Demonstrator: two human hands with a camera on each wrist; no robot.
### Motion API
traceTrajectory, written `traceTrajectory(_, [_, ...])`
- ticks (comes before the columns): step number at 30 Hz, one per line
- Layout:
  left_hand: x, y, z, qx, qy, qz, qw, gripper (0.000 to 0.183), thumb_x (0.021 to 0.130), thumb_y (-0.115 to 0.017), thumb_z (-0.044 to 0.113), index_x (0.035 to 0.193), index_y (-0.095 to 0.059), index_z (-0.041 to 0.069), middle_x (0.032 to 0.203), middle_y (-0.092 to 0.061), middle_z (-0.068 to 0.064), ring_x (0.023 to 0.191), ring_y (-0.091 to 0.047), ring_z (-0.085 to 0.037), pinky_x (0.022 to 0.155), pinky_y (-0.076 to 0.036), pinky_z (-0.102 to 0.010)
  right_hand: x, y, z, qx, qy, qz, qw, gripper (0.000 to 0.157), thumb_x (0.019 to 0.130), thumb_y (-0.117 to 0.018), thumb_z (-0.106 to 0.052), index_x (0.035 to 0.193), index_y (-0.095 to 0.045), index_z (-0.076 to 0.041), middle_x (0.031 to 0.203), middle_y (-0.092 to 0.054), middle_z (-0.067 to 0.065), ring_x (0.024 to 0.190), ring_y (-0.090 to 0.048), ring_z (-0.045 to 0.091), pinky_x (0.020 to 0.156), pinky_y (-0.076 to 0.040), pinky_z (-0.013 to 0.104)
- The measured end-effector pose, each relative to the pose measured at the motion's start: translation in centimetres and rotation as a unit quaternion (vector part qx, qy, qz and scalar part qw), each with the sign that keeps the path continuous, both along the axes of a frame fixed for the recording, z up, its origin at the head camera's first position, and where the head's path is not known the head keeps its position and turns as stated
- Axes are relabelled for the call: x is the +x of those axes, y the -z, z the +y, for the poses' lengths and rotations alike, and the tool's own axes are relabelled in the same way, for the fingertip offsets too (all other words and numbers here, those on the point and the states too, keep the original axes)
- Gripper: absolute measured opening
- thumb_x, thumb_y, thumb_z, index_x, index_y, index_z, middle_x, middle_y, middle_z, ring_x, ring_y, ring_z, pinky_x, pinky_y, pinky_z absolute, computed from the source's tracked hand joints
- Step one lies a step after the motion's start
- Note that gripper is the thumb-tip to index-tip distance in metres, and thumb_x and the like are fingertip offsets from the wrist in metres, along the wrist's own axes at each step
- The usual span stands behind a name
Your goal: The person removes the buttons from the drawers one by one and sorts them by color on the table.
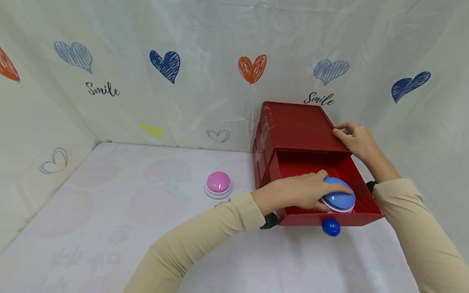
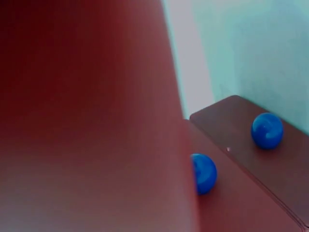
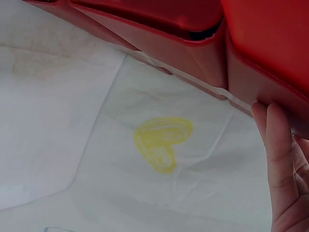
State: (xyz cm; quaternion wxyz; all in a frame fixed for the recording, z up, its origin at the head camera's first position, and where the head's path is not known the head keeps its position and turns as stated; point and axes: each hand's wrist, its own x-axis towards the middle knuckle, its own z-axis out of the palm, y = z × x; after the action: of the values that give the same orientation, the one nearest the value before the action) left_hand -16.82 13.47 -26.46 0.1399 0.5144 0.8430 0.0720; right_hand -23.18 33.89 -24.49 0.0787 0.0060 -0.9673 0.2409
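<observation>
Button (image 1: 340, 200), blue-domed on a white base, inside the pulled-out red drawer (image 1: 302, 220); its left part is hidden by the left hand (image 1: 305, 191), whose fingers grip it. An out-of-focus red surface (image 2: 87, 116) fills much of the left wrist view. Drawer walls enclose the button; its top lies exposed. Right hand (image 1: 359, 140), fingers extended, touches the cabinet (image 1: 300, 126). Pink button (image 1: 218, 182) stands left of the cabinet.

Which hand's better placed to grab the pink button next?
Probably the left hand: the pink button sits on that side of the red drawer unit, near the left sleeve. It would first have to release the blue button. The right hand touches the unit's opposite edge.
</observation>
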Motion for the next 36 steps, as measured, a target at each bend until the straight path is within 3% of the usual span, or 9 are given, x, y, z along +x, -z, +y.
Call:
traceTrajectory(13, [0.31,0.1,0.17,0.005,-0.025,0.047,0.9986,0.06,0.081,-0.063,0.051,0.133,-0.033,0.048,0.132,-0.035,0.0,0.113,-0.037,-0.01,0.08,-0.049,-0.018,0.16,0.06,0.12,-0.003,-0.001,-0.001,1.0,0.055,0.096,-0.043,-0.041,0.129,-0.045,0.003,0.12,-0.049,0.032,0.099,-0.052,0.043,0.074,-0.055,0.044])
traceTrajectory(29, [0.29,0.04,-0.08,0.007,-0.005,0.046,0.9989,0.063,0.081,-0.063,0.049,0.135,-0.032,0.043,0.134,-0.04,0.003,0.117,-0.038,-0.009,0.087,-0.048,-0.021,0.0,0.16,0.14,-0.008,-0.001,-0.003,1.0,0.057,0.096,-0.042,-0.043,0.129,-0.044,0.003,0.12,-0.049,0.032,0.1,-0.05,0.042,0.077,-0.053,0.047])
traceTrajectory(36, [0.18,-0.1,-0.17,0.008,-0.006,0.048,0.9988,0.063,0.081,-0.063,0.049,0.136,-0.032,0.044,0.136,-0.039,0.003,0.12,-0.036,-0.009,0.088,-0.049,-0.022,-0.16,0.12,0.3,-0.01,-0.002,-0.002,1.0,0.055,0.096,-0.043,-0.042,0.128,-0.045,0.003,0.116,-0.05,0.032,0.097,-0.052,0.04,0.064,-0.05,0.024])
